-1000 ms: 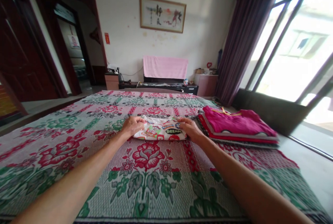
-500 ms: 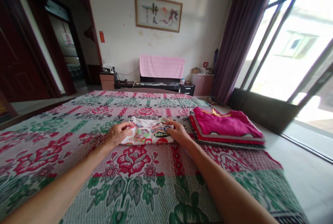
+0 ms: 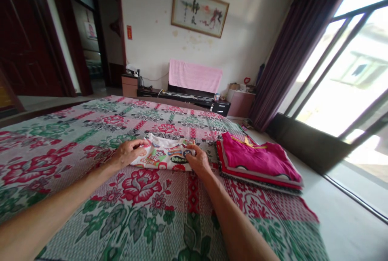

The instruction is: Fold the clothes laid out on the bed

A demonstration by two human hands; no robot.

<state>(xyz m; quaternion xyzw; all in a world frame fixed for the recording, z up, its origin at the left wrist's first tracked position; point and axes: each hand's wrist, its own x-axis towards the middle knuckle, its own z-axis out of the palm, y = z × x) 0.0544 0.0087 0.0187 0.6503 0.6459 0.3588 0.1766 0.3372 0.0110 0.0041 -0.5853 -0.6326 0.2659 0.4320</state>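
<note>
A white children's shirt (image 3: 163,156) with colourful cartoon prints lies folded into a low rectangle on the flowered bedspread (image 3: 142,220), its neckline on the far side. At its left end, my left hand (image 3: 129,153) has its fingers closed over the edge of the cloth. My right hand (image 3: 198,159) pinches the right end, the thumb on top and some of the fingers hidden. To the right of the shirt is a stack of folded clothes, with a magenta garment (image 3: 257,153) on top and red and dark ones beneath.
A black low cabinet (image 3: 221,108) stands against the far wall beyond the bed, with a pink towel (image 3: 194,75) draped over something on it. A purple curtain (image 3: 287,50) and bright windows are at the right. Doorways open on the left.
My view has tilted and shifted, so the bed and clothes appear turned slightly. Both hands stay at the two ends of the folded shirt, which keeps its shape.
</note>
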